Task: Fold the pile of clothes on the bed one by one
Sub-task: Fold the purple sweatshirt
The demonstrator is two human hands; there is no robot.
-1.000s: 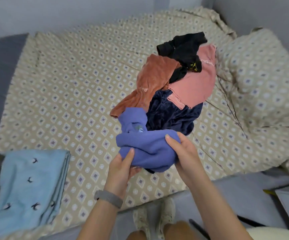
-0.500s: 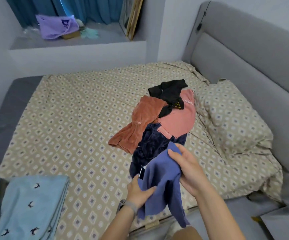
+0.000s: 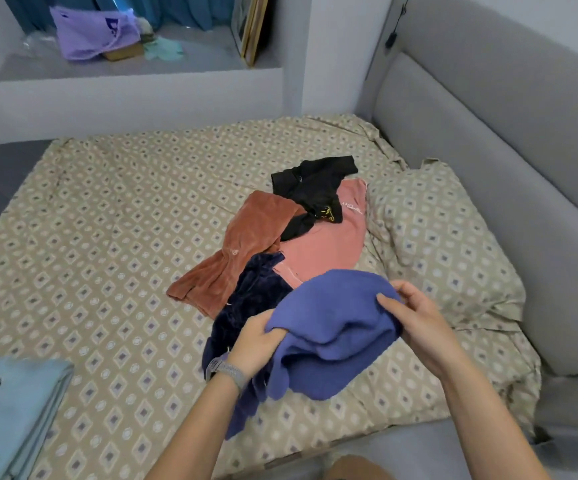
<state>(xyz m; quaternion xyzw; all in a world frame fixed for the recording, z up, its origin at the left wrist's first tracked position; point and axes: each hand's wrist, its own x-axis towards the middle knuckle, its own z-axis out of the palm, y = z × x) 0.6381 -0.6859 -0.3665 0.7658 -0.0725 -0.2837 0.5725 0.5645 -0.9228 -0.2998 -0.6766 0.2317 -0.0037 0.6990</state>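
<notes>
A purple-blue garment (image 3: pixel 329 330) hangs bunched above the bed's near edge. My left hand (image 3: pixel 256 341) grips its left side and my right hand (image 3: pixel 415 317) pinches its upper right edge. Behind it the pile lies on the patterned sheet (image 3: pixel 107 258): a dark navy velvet piece (image 3: pixel 246 306), a rust-orange garment (image 3: pixel 239 251), a pink top (image 3: pixel 329 244) and a black garment (image 3: pixel 315 188) at the back.
Folded light-blue cloth with bird prints (image 3: pixel 10 414) lies at the bed's near left corner. A patterned pillow (image 3: pixel 443 244) sits to the right against the grey padded headboard (image 3: pixel 488 161). A ledge behind the bed holds a purple bag (image 3: pixel 90 32) and a picture frame (image 3: pixel 249 26).
Both hands have lifted the purple-blue garment off the pile and shifted their grips, spreading it wider. The view has tilted up, showing the ledge and headboard.
</notes>
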